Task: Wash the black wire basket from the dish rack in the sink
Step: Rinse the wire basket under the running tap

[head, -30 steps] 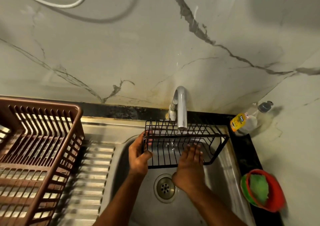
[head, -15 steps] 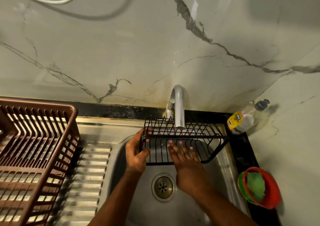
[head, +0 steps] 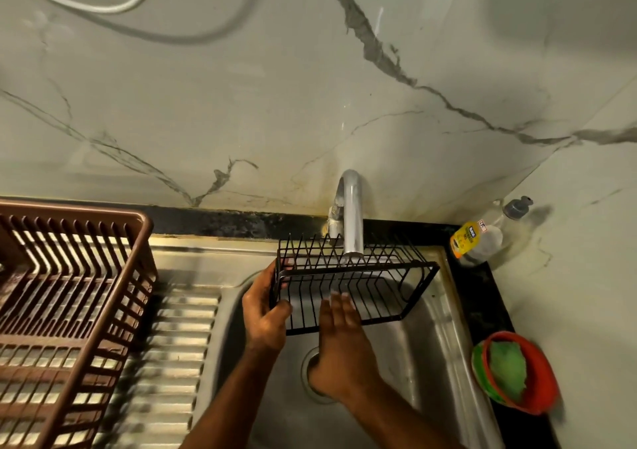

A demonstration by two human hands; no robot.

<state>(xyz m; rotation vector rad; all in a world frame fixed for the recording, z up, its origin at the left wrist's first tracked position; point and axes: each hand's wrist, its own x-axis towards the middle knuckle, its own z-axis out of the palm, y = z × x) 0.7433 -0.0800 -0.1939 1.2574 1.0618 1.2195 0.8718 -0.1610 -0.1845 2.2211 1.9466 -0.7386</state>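
While left hand [head: 263, 314] grips black wire basket [head: 351, 288], right hand [head: 339, 338] presses it.

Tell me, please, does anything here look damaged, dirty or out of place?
Nothing looks spilled or broken. The left hand grips the black wire basket tilted under the faucet, while the right hand lies flat against its wires. Only the black ledge behind the sink looks stained and worn.

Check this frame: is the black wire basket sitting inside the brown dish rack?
No: the black wire basket is held over the sink under the tap, gripped by the left hand, while the brown dish rack stands apart.
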